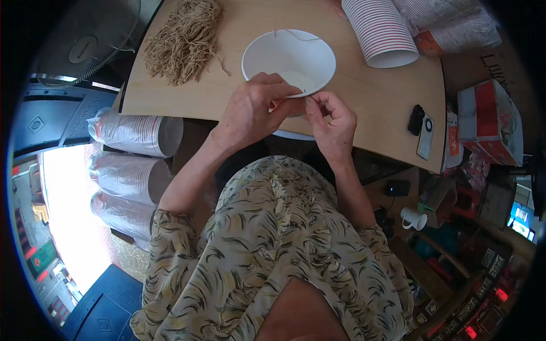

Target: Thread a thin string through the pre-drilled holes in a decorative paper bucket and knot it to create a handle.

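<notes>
Bare tabletop (364,108) (right of the white bowl (288,59)) lies open.

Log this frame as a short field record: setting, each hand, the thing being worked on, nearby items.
setting: wooden table, seen from above
left hand: fingers on the near rim of the white paper bowl
right hand: pinching a thin string at the bowl's near rim
bowl: upright, open, string crossing its far rim
nearby: bundle of tan strings at far left; stacked paper bowls lying at far right; wrapped bowl stacks beside the table
</notes>
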Available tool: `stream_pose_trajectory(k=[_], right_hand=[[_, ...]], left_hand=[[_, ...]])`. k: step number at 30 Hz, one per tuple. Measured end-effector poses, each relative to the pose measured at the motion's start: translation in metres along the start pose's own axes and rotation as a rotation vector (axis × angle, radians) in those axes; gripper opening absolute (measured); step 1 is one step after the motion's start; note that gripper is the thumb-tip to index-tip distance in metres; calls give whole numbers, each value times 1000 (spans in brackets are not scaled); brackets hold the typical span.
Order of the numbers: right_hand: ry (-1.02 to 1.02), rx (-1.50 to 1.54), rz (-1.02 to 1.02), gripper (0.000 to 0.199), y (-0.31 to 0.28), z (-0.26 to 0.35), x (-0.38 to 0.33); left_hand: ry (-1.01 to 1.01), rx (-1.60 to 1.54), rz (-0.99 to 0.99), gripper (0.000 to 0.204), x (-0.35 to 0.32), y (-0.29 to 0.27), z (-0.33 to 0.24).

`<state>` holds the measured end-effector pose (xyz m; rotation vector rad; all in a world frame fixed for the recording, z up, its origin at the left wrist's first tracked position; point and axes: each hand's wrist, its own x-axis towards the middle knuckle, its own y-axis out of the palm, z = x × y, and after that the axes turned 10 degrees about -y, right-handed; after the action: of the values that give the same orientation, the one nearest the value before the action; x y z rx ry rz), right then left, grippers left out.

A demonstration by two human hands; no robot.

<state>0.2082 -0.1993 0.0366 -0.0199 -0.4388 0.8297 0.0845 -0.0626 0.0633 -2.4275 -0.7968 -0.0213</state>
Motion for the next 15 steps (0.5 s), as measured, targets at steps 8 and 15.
stream_pose_trajectory(k=[8, 15], right_hand=[[61, -13, 20, 6, -7, -18, -13], [121, 76, 87, 12, -10, -25, -16]], left_hand=[[9, 61, 32, 16, -5, 14, 2], [36, 171, 175, 16, 3, 9, -3]])
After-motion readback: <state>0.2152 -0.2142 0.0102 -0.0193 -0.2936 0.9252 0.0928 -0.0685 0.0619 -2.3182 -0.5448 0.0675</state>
